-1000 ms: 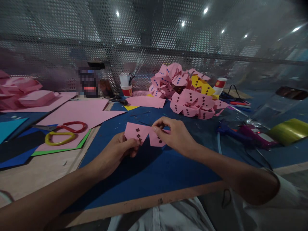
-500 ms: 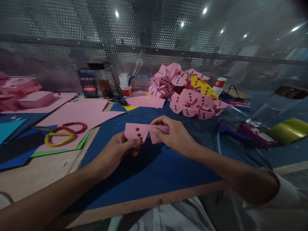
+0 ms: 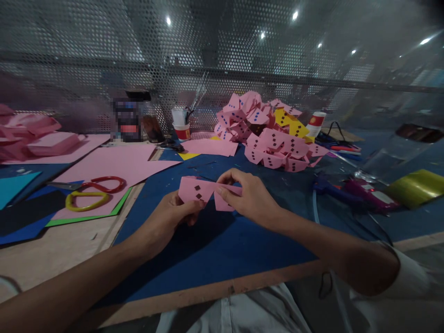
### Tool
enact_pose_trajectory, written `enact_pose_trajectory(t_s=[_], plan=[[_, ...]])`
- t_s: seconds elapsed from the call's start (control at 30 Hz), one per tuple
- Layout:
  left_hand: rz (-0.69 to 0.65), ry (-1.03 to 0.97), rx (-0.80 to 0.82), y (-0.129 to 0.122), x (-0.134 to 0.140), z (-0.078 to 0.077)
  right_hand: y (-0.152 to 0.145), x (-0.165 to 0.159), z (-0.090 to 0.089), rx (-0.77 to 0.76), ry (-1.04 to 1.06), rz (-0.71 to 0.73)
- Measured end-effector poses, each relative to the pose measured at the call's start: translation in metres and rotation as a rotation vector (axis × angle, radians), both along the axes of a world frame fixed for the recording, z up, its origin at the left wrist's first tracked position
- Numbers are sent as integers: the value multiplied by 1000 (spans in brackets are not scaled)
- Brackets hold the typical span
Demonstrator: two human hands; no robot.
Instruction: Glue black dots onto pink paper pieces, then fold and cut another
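Above the blue work surface (image 3: pixel 208 259) I hold a folded pink paper piece (image 3: pixel 190 187) with small dark diamond marks. My left hand (image 3: pixel 175 210) pinches its left part, thumb in front, the other fingers behind. My right hand (image 3: pixel 244 196) grips the right part between thumb and fingers, covering much of it. A V-shaped notch shows along the lower edge between the hands. Beyond them sits a stack of similar pink paper pieces (image 3: pixel 277 148) with dark diamonds, and behind it a heap of pink pieces (image 3: pixel 243 113) with blue marks.
At left, scissors (image 3: pixel 95 192) with red and yellow handles lie on pink sheets (image 3: pixel 111 159). A glue gun (image 3: pixel 357 192) rests at right near a clear jar (image 3: pixel 395 150) and a yellow-green roll (image 3: pixel 416 187). A paper cup (image 3: pixel 181 132) holding tools stands by the perforated metal screen (image 3: pixel 215 55).
The paper in my hands has bent a little more, with its right part tilted and lower. My right hand has shifted slightly left; both hands keep their hold.
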State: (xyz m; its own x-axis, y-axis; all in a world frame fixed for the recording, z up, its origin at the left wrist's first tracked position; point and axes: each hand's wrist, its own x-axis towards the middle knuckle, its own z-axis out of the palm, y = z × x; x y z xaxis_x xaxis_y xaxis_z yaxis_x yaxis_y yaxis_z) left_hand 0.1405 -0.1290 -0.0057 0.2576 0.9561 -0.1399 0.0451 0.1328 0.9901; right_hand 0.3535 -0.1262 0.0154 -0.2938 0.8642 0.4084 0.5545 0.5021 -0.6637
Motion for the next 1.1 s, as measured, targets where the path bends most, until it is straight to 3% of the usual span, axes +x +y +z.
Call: enact_pose_trajectory(t_s=[1.1], plan=[[20, -26, 1, -2, 0, 2, -4, -1, -1, 37, 18, 62]])
